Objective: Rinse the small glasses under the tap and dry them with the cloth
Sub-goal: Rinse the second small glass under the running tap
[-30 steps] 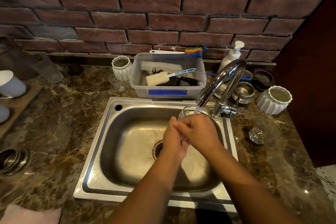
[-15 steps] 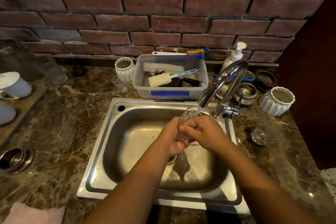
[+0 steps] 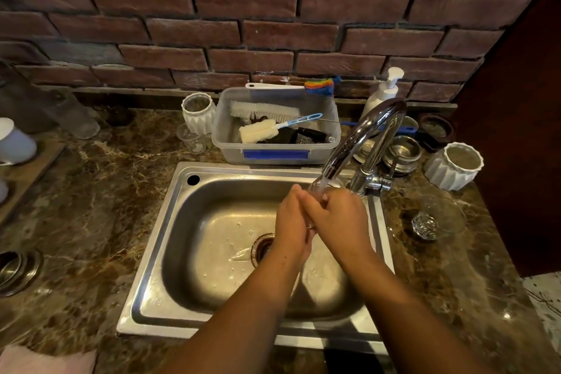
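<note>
The small glass sits under the tap, water running into it, over the right half of the sink. The left hand and right hand meet around it, fingers curled and gripping its sides. A pink cloth lies at the desk's front left corner.

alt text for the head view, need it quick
A left hand and right hand hold a small glass under the running tap over a steel sink. Behind the sink a clear plastic tub holds brushes. A pink cloth lies at the near left of the marble counter.
</note>
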Available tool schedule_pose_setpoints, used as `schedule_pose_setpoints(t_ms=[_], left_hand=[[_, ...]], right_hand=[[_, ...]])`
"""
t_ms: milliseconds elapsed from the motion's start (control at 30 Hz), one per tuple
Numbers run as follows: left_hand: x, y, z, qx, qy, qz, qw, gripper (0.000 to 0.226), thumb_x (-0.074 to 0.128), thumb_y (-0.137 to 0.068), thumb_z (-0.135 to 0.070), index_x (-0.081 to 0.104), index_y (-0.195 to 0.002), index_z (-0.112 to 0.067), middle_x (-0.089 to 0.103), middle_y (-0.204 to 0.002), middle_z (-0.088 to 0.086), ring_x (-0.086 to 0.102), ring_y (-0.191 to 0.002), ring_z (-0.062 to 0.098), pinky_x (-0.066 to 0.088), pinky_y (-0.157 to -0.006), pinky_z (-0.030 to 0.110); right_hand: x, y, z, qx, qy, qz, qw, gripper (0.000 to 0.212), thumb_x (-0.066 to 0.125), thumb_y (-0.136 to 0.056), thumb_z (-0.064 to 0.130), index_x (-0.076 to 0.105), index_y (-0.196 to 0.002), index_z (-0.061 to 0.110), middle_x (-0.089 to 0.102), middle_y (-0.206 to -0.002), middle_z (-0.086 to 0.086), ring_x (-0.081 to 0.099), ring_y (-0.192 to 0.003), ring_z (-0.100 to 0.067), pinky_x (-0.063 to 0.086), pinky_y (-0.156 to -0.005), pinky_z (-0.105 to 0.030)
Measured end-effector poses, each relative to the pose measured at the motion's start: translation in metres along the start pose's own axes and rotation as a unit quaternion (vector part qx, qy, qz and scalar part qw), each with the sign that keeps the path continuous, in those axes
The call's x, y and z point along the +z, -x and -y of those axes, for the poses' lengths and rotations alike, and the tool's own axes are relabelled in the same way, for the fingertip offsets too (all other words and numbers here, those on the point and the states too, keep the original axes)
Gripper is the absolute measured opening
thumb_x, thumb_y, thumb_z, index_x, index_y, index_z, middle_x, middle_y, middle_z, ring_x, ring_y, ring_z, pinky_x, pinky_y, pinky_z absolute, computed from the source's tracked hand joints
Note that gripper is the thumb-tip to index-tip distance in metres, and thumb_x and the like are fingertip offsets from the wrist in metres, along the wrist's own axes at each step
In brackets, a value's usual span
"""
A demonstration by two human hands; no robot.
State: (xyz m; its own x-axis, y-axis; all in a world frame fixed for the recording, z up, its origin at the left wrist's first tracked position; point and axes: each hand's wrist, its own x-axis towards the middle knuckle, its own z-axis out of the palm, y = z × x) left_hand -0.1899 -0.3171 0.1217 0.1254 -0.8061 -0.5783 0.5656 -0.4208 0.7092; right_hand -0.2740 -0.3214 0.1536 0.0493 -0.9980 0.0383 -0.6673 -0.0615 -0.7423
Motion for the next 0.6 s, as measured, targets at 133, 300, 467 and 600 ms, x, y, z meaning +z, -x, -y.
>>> schedule_pose_setpoints(t_ms=[133,300,467,600], left_hand=[[-0.009,-0.001,0.013,0.197,-0.222,-0.038,0.954,0.023,0.043,-0.107,-0.034,0.063,-0.099,-0.026,0.069,-0.092,0.003,0.066,-0.078,0.01,0.053,-0.059,0.021],[-0.011,-0.003,-0.005,0.061,-0.222,0.024,0.973,0.026,0.042,-0.106,-0.03,0.065,-0.099,-0.018,0.065,-0.078,0.004,0.062,-0.062,0.012,0.049,-0.051,0.027],[-0.019,-0.003,-0.031,-0.192,-0.078,0.058,0.977,0.028,0.067,-0.091,-0.038,0.077,-0.076,-0.016,0.072,-0.062,0.001,0.063,-0.069,0.015,0.051,-0.061,0.026],[-0.021,-0.006,-0.033,-0.206,-0.006,0.07,0.976,0.025,0.067,-0.092,-0.035,0.074,-0.082,-0.013,0.071,-0.071,0.004,0.069,-0.059,0.016,0.055,-0.053,0.025]], right_hand=[[0.0,-0.011,-0.004,0.227,-0.238,0.029,0.944,0.027,0.06,-0.095,0.024,0.07,-0.071,0.017,0.071,-0.067,-0.005,0.072,-0.071,-0.022,0.061,-0.07,-0.044],[0.0,-0.006,-0.014,0.094,-0.166,0.054,0.98,0.032,0.065,-0.094,0.028,0.068,-0.064,0.018,0.068,-0.057,0.0,0.068,-0.056,-0.01,0.054,-0.06,-0.033],[-0.015,-0.005,-0.007,-0.18,0.061,0.14,0.972,0.035,0.054,-0.095,0.041,0.074,-0.075,0.021,0.07,-0.067,0.004,0.06,-0.063,-0.01,0.044,-0.074,-0.027],[-0.019,-0.006,0.004,-0.239,0.182,0.135,0.944,0.043,0.04,-0.094,0.051,0.076,-0.087,0.028,0.072,-0.077,0.008,0.06,-0.076,-0.009,0.038,-0.093,-0.033]])
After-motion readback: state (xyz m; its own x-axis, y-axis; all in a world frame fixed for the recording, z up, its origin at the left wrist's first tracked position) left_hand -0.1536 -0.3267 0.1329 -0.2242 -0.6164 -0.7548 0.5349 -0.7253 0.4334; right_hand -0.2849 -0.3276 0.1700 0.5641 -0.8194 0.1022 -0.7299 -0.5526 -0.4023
